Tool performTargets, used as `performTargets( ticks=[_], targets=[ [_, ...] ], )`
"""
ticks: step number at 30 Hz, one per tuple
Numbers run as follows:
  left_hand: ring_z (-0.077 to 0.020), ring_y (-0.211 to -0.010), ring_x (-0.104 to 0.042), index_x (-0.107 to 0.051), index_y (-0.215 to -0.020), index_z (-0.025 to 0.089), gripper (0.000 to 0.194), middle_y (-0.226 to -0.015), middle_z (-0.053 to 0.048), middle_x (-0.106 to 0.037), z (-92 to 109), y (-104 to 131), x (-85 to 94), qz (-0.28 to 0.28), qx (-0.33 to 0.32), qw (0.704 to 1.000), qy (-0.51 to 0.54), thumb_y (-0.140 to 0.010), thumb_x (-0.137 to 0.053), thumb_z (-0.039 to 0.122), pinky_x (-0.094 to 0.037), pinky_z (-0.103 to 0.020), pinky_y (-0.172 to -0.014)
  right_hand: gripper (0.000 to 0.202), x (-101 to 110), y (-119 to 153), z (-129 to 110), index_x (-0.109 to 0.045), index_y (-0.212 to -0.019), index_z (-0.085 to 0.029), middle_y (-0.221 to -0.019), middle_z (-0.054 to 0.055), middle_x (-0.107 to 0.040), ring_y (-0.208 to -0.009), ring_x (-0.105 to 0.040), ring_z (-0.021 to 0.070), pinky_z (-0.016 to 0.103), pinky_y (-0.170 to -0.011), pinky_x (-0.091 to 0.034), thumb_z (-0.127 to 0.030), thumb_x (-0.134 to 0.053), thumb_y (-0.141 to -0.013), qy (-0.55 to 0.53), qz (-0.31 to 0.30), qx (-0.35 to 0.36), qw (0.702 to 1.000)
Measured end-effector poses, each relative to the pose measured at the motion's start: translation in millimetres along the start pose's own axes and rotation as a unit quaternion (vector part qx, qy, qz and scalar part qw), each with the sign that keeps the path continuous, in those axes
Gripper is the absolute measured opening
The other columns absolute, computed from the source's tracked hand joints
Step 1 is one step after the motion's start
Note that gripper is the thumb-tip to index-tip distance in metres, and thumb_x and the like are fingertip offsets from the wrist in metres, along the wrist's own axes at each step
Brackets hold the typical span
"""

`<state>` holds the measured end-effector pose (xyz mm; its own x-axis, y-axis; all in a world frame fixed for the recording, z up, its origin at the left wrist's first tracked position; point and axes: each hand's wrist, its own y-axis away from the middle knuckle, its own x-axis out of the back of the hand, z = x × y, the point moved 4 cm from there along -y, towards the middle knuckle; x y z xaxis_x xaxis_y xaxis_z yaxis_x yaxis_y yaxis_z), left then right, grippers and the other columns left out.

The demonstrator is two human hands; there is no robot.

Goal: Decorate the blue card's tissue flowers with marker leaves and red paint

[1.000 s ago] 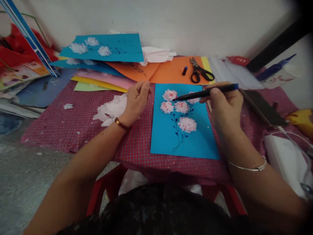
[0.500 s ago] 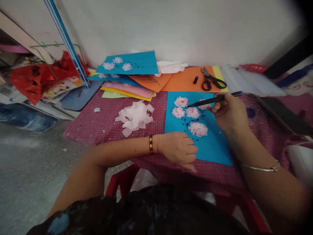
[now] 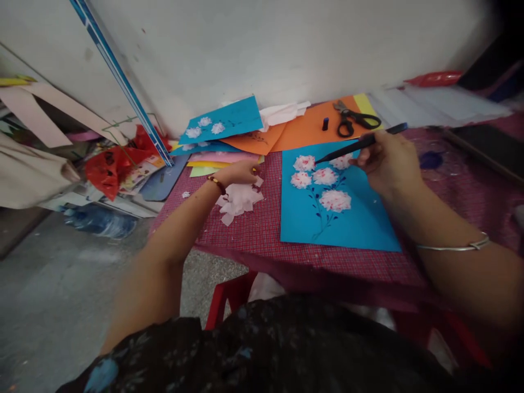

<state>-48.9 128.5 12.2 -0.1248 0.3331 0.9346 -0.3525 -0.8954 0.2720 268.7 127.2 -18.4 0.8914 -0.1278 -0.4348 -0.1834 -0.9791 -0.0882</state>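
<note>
My right hand is closed around a black marker pen with a blue end. The pen's tip meets or hovers just over the right edge of a white paper flower with red marks. This flower is one of several on a blue sheet, above drawn dark blue stems and leaves. My left hand, with a beaded bracelet at the wrist, is over the back of a pile of white tissue paper pieces. Its fingers are curled away from view, so whether they hold anything is unclear.
Scissors and a small dark cap lie on orange paper. Another blue sheet with flowers tops a stack of coloured paper. A clear plastic tray is at right; a red bag is at left.
My left hand has left the front edge of the blue sheet and reached left and away from me to the tissue pile. My right hand keeps the pen by the flowers. The view has shifted.
</note>
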Motion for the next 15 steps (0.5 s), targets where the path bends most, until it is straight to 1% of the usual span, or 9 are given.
performTargets(
  ticks=[2, 4, 6, 8, 10, 13, 15],
  targets=[
    [-0.0158, -0.076, -0.057, -0.068, -0.101, 0.013, 0.035, -0.09, -0.005, -0.066, 2, 7, 11.4, 0.049, 0.0, 0.997, 0.053, -0.069, -0.055, 0.012, -0.042, -0.026, -0.067, 0.012, 0, -1, -1, -0.062, -0.08, -0.018, -0.046, -0.004, -0.049, -0.044, -0.043, 0.0111, 0.035, -0.062, -0.052, -0.023, -0.054, -0.086, 0.003, -0.014, 0.011, 1.0],
    [-0.0136, -0.071, -0.054, -0.066, -0.11, 0.012, 0.045, -0.088, -0.004, -0.063, 4, 21, 28.3, 0.098, -0.006, 0.99, 0.098, -0.067, -0.053, 0.008, -0.041, -0.025, -0.064, 0.009, 1, -4, -1, -0.062, -0.081, -0.018, -0.047, -0.005, -0.049, -0.044, -0.044, 0.0112, 0.036, -0.063, -0.052, -0.023, -0.056, -0.085, 0.002, -0.023, 0.019, 1.0],
    [-0.0114, -0.064, -0.049, -0.064, -0.113, 0.01, 0.046, -0.078, -0.002, -0.058, 5, 40, 44.0, 0.117, -0.011, 0.987, 0.112, -0.068, -0.053, 0.005, -0.038, -0.025, -0.06, 0.01, 3, -6, -2, -0.062, -0.082, -0.018, -0.047, -0.005, -0.049, -0.044, -0.044, 0.0112, 0.036, -0.064, -0.052, -0.021, -0.054, -0.086, 0.001, -0.017, 0.016, 1.0],
    [-0.0099, -0.059, -0.044, -0.064, -0.112, 0.01, 0.045, -0.071, 0.001, -0.052, 1, 60, 52.4, 0.124, -0.004, 0.986, 0.108, -0.069, -0.054, 0.003, -0.036, -0.025, -0.058, 0.015, 4, -8, -2, -0.063, -0.081, -0.017, -0.046, -0.004, -0.049, -0.043, -0.044, 0.011, 0.036, -0.065, -0.051, -0.017, -0.05, -0.087, 0.0, 0.0, 0.007, 1.0],
    [-0.0097, -0.057, -0.042, -0.066, -0.107, 0.011, 0.042, -0.067, 0.002, -0.05, -5, 78, 49.4, 0.136, 0.015, 0.984, 0.112, -0.068, -0.054, 0.0, -0.034, -0.026, -0.057, 0.02, 3, -8, -4, -0.063, -0.079, -0.016, -0.045, -0.003, -0.049, -0.044, -0.045, 0.0111, 0.036, -0.065, -0.049, -0.012, -0.046, -0.089, -0.001, 0.011, 0.004, 1.0],
    [-0.0106, -0.056, -0.044, -0.069, -0.093, 0.014, 0.037, -0.065, 0.002, -0.052, -19, 96, 27.1, 0.161, 0.05, 0.974, 0.155, -0.063, -0.055, -0.002, -0.035, -0.026, -0.056, 0.024, 2, -7, -5, -0.063, -0.075, -0.016, -0.045, -0.003, -0.049, -0.044, -0.045, 0.0112, 0.037, -0.064, -0.047, -0.007, -0.045, -0.088, 0.003, 0.023, 0.007, 1.0],
    [-0.0121, -0.061, -0.048, -0.068, -0.086, 0.016, 0.03, -0.068, 0.001, -0.055, -31, 103, 11.8, 0.183, 0.067, 0.961, 0.194, -0.063, -0.058, -0.001, -0.04, -0.026, -0.06, 0.024, 4, -8, -3, -0.062, -0.072, -0.017, -0.045, -0.003, -0.048, -0.045, -0.043, 0.011, 0.037, -0.062, -0.046, -0.006, -0.046, -0.087, 0.014, 0.027, 0.013, 0.999]
  ],
)
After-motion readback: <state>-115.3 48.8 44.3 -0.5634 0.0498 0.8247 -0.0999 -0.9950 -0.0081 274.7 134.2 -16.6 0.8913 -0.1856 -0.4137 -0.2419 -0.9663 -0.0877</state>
